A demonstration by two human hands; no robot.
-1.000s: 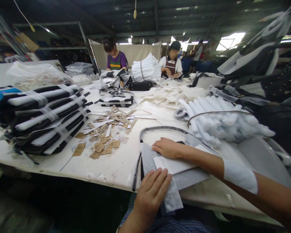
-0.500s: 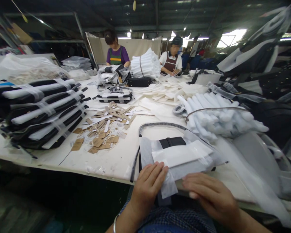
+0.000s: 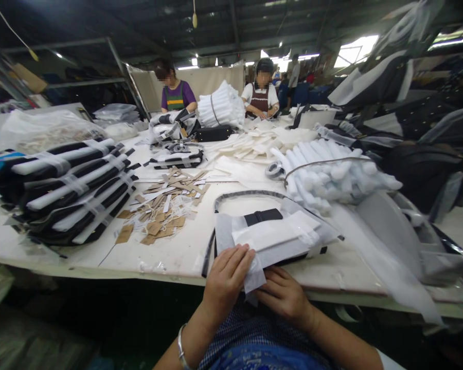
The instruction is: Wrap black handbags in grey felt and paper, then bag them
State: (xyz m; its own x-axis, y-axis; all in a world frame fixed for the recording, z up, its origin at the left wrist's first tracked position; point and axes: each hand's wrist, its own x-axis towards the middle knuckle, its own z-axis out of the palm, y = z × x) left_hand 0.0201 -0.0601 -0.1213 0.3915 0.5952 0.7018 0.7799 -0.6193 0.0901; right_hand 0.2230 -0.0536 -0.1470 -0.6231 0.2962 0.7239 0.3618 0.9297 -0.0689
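A black handbag partly wrapped in thin white wrapping paper (image 3: 226,231) lies at the table's front edge, its dark strap (image 3: 250,194) looped behind. A flat white padding strip (image 3: 273,234) rests across it, and a black tab shows above. My left hand (image 3: 229,270) grips the bag's near left edge, fingers pressed together over the padding; its thumb is hidden. A loose paper flap (image 3: 255,277) hangs between my hands. Bent fingers of my right hand (image 3: 285,298) close on that flap at the bag's near side, their tips partly covered by the paper.
Several wrapped black bags (image 3: 73,190) are stacked at left. Brown tags (image 3: 164,221) with strings lie mid-table. A tied bundle of white foam rolls (image 3: 327,172) sits at right; another bundle (image 3: 221,105) stands farther back. Two co-workers (image 3: 179,92) work across the table.
My right hand has moved left and inward, from beside the bag to the hanging paper flap. My left hand stays on the bag. The camera view has shifted slightly.
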